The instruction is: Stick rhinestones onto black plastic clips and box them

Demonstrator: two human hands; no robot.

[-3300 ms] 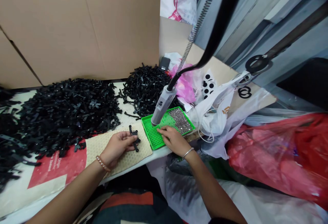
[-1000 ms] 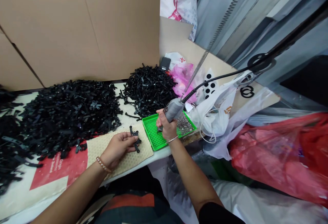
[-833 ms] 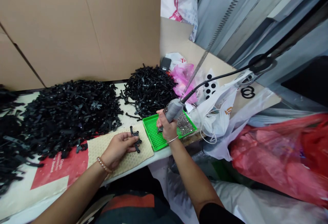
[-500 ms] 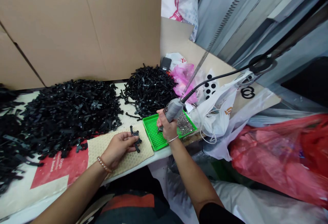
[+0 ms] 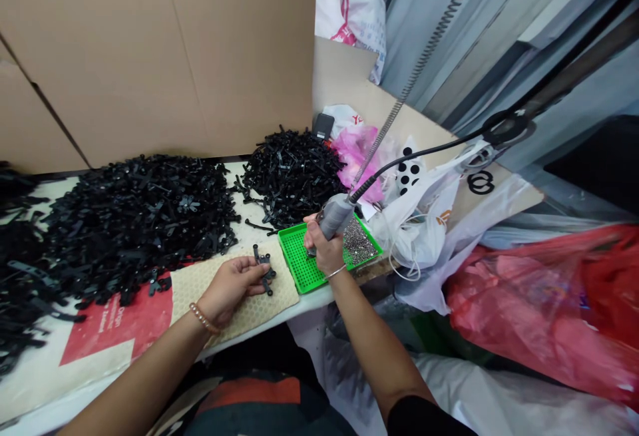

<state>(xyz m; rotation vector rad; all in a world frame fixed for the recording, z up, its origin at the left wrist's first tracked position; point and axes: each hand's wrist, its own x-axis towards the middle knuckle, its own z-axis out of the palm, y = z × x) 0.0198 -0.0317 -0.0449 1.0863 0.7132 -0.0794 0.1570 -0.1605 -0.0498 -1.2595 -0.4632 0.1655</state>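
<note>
Between the thumb and fingers of my left hand (image 5: pixel 238 281) is a small black jointed plastic part (image 5: pixel 265 269), held over a cream textured mat (image 5: pixel 200 283). My right hand (image 5: pixel 324 246) wraps round a grey electric screwdriver (image 5: pixel 337 215), which hangs from a coil spring (image 5: pixel 419 66) and has a black cable (image 5: pixel 429 150). The screwdriver slants down over a green perforated tray (image 5: pixel 312 281). Small metal screws (image 5: pixel 360 241) lie heaped in the tray's right part. The screwdriver's tip is hidden behind my fingers.
Large heaps of black plastic parts (image 5: pixel 140 223) cover the table's left, with another heap (image 5: pixel 294 176) behind the tray. A cardboard wall (image 5: pixel 160 56) stands at the back. Pink (image 5: pixel 357 150) and white plastic bags (image 5: pixel 419 223) lie right of the tray; a red bag (image 5: pixel 549 303) is farther right.
Both hands keep almost the same place and grip. The view has shifted very slightly.
</note>
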